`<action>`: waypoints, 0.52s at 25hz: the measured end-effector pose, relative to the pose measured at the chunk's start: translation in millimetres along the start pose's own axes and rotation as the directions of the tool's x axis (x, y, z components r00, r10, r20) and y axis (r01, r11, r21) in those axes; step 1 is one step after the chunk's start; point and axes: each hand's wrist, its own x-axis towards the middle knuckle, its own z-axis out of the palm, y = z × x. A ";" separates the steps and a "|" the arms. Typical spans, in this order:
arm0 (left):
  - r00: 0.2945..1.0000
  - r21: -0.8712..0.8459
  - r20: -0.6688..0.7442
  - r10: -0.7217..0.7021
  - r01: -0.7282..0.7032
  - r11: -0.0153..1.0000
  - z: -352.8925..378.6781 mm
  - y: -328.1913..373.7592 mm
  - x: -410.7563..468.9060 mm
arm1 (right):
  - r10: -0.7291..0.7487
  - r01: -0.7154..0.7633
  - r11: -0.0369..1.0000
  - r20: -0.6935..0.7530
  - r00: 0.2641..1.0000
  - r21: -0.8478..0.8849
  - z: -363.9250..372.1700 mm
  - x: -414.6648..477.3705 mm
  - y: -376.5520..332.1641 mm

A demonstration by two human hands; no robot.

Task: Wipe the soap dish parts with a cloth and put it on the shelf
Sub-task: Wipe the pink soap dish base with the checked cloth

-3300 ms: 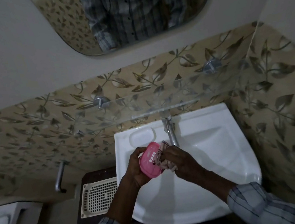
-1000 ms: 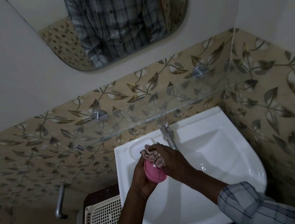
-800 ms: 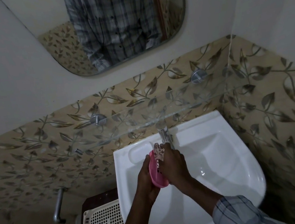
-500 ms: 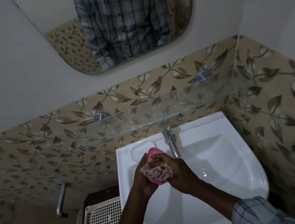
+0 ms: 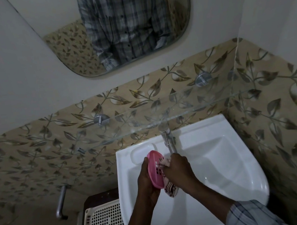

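Soap dish (image 5: 156, 168), pink, slotted, held on edge over the white sink (image 5: 223, 159), lower centre of frame. Left hand (image 5: 147, 182) clamped round its back. Right hand (image 5: 178, 171) closed on a patterned cloth (image 5: 170, 187) pressed into the dish. Tap (image 5: 168, 140) just behind. Glass shelf (image 5: 180, 105) above, bare. White slotted basket (image 5: 103, 224) at lower left.

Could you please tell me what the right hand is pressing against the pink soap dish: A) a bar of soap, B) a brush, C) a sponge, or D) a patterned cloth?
D: the right hand holds a patterned cloth against the dish, which the left hand holds.
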 end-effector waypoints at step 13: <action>0.995 0.060 -0.062 0.077 -0.073 0.996 -7.3 7.3 -2.5 | 0.071 -0.190 0.855 0.254 0.965 0.482 -21.8 10.4 18.4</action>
